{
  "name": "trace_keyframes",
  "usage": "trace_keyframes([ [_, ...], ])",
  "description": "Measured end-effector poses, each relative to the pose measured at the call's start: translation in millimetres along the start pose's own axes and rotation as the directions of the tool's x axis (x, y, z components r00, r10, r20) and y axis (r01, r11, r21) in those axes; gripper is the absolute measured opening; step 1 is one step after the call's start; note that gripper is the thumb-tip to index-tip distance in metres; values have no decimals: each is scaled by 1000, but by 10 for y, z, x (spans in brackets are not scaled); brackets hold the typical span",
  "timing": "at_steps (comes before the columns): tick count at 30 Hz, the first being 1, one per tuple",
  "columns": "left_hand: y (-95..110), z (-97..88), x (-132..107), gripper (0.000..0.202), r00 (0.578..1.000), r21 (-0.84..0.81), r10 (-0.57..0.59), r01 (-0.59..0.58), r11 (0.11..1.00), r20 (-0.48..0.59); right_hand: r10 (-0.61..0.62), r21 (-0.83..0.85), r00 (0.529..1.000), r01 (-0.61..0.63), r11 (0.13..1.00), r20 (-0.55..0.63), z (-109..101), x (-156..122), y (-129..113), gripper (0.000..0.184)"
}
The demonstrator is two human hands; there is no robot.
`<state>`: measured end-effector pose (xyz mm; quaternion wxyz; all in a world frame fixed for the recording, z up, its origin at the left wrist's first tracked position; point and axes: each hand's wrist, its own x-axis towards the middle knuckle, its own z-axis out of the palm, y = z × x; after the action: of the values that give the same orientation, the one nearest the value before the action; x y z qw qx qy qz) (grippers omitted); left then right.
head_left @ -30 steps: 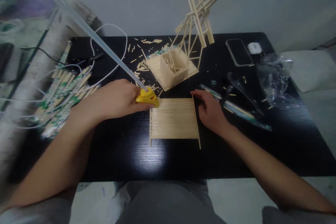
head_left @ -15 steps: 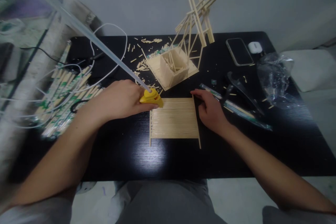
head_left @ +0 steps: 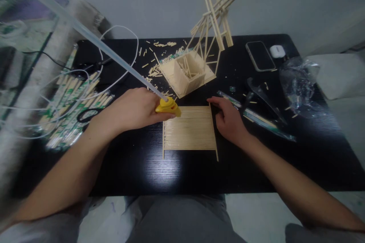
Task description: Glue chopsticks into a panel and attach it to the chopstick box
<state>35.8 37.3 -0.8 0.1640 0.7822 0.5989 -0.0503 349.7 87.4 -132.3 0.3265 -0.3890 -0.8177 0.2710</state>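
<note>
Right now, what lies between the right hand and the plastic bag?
In the head view, a wrapped packet, black tool and stick pieces separate the right hand and bag.

Stick panel (head_left: 189, 133) before the box (head_left: 182, 81)

Wooden stick panel (head_left: 189, 131), glossy black tabletop (head_left: 128, 172)

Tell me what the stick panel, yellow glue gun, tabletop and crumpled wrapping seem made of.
Stick panel: likely wood or bamboo, smooth and unpainted, judging by the pale tan sticks.
Yellow glue gun: probably smooth plastic, from its even bright colour.
Tabletop: semi-gloss black, reflecting light along a fine grain; wood or laminate unclear.
Crumpled wrapping: likely glossy plastic film, see-through with bright creases.
</note>
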Motion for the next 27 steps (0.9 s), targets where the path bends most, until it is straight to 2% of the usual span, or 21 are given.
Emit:
trace_keyframes([
  [3, 42, -16, 10, 64, 997, 102, -18, 10, 995, 73, -1, 2, 1000, 1, 1000, 5, -2, 1, 0, 66],
  [9, 62, 11, 13, 52, 999, -3, 30, -30, 1000, 32, 13, -1, 1000, -13, 1000, 2, -9, 0, -16, 67],
  [17, 71, 47, 34, 48, 998, -57, 60, -60, 997, -2, 8, -13, 1000, -8, 1000, -1, -1, 2, -25, 66],
  [23, 87, 48, 18, 50, 1000, -78, 26, -25, 997, 7, 23, 2, 1000, -23, 1000, -1, 4, 3, -42, 66],
  [27, 69, 49, 2, 41, 999, -196, 37, -31, 980, 26, 22, 9, 1000, -22, 1000, 4, -5, 5, -46, 66],
])
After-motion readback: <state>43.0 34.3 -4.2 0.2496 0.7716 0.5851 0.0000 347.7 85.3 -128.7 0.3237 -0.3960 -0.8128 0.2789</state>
